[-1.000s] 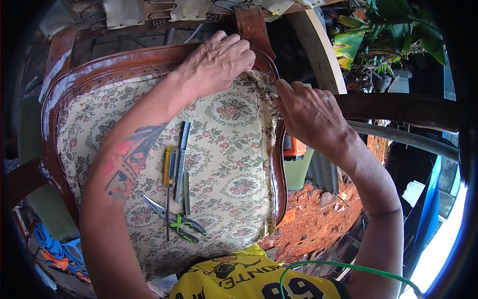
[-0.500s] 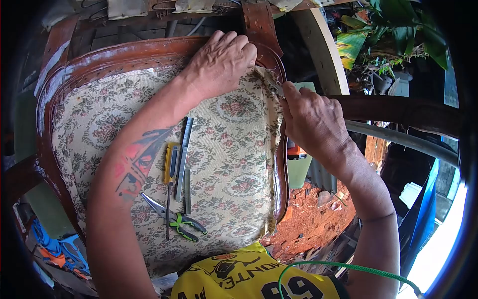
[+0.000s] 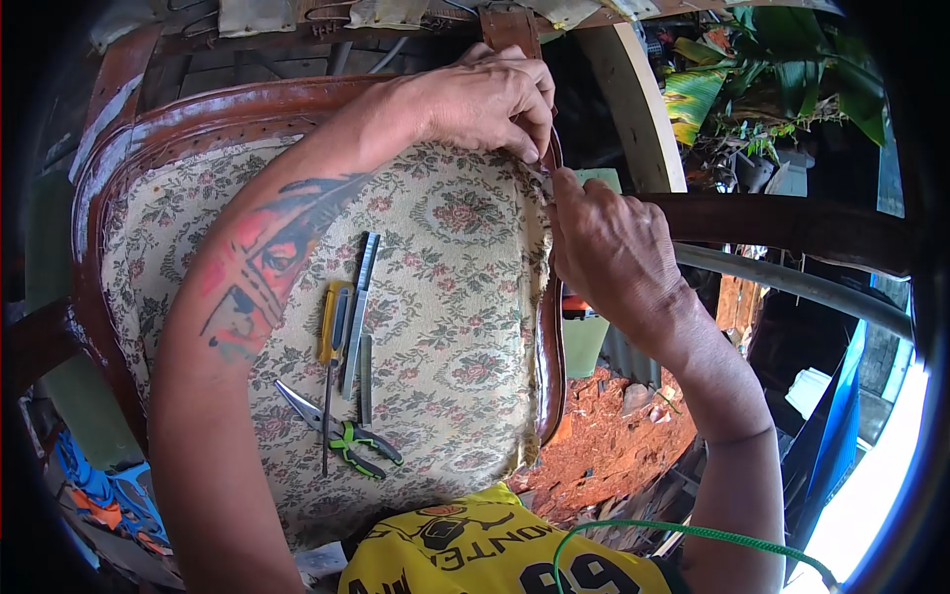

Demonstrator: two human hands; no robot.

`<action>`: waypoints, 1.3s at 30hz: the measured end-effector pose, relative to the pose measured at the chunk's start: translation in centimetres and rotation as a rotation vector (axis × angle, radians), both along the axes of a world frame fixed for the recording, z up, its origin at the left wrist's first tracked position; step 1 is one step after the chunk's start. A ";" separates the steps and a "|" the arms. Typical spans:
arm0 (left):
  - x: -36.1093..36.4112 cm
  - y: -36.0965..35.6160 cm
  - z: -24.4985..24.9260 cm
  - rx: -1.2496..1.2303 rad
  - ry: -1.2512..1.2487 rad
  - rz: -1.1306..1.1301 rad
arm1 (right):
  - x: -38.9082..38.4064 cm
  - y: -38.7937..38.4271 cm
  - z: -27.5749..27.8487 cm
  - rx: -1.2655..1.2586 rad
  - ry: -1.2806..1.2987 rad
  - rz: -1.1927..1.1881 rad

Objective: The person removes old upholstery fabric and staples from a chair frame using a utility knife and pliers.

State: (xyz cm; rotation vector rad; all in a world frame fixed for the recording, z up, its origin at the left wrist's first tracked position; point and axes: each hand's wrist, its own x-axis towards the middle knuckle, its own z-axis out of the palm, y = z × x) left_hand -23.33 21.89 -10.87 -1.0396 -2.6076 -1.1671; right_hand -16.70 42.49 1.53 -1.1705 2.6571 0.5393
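Observation:
A chair seat with floral upholstery fabric [image 3: 460,297] lies before me in a carved wooden frame [image 3: 247,104]. My left hand [image 3: 495,104] reaches over its far right corner, thumb and fingers closed on the fabric's frayed edge. My right hand [image 3: 618,252] is in a fist just outside the right rail, around a slim metal tool [image 3: 543,182]. Only the tool's tip shows, close to the left fingertips, so its kind is hidden. On the fabric rest a yellow-handled screwdriver [image 3: 334,322], green-and-black pliers [image 3: 361,448], a long staple strip [image 3: 360,312] and a shorter one [image 3: 365,381].
A dark wooden armrest [image 3: 782,230] and a metal pipe [image 3: 802,287] extend to the right. Leafy plants [image 3: 782,79] grow at the far right. Reddish soil [image 3: 594,450] lies below the seat. A green cord [image 3: 693,532] crosses near my right arm.
My left hand has shifted right along the back rail to the corner, and its fingertips now meet the fabric edge. My right hand has moved slightly left and down.

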 end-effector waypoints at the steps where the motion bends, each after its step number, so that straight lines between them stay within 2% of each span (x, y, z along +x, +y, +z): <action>1: -0.2 0.5 -0.5 0.000 0.001 -0.001 | -0.2 0.1 0.0 0.000 0.001 -0.001; 3: -0.5 1.9 -1.5 0.085 0.224 0.087 | -0.7 0.2 0.0 -0.038 -0.026 -0.021; 10: -1.8 1.6 -2.1 0.118 0.094 -0.021 | -1.1 1.0 -0.8 -0.093 -0.042 -0.114; 18: -1.5 1.9 -2.3 0.123 0.090 0.009 | 0.4 1.3 -1.5 -0.048 0.035 -0.187; 25: -1.3 2.3 -2.9 0.122 0.152 0.042 | 1.4 1.4 -1.4 -0.063 0.001 -0.202; 28: -1.4 2.5 -3.1 0.118 0.155 0.053 | 2.1 1.4 -1.7 -0.065 0.033 -0.291; 33: -1.3 2.6 -2.9 0.123 0.136 0.060 | 2.8 1.2 -2.3 -0.151 0.029 -0.353; 39: -1.3 2.8 -3.2 0.165 0.144 0.068 | 2.6 1.2 -2.2 -0.223 0.030 -0.282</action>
